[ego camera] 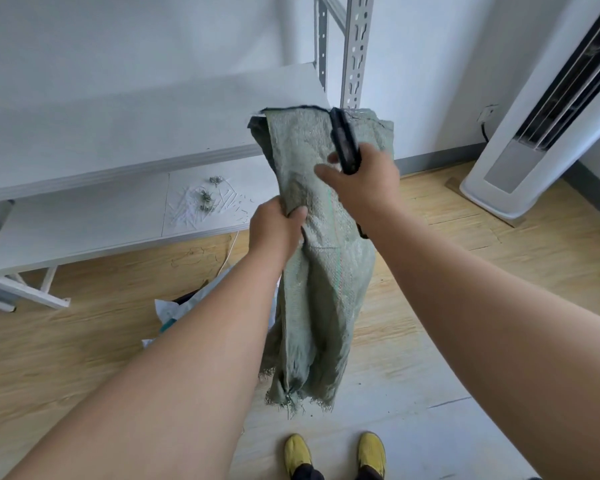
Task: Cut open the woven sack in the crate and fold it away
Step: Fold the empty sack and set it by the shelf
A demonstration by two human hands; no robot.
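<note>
- The woven sack (321, 258), grey-green and crumpled, hangs lengthwise in the air in front of the person, above the wooden floor (465, 258); its frayed bottom edge dangles above the yellow shoes (335, 453).
- The left hand (276, 225) is closed on a bunch of the sack's cloth on its left side, about a third of the way down from the sack's top edge.
- The right hand (364, 181) is closed around a black cutter (345, 143), which lies against the front of the sack, near its top, and points up toward the top edge.
- Left of the sack stands a white metal shelf (125, 147); on its lower board lie scattered white scraps (205, 206).
- Right of the sack, well apart, a white standing air conditioner (548, 109) rests against the wall.
- Below and left of the sack, white plastic wrapping (184, 306) lies on the floor.
</note>
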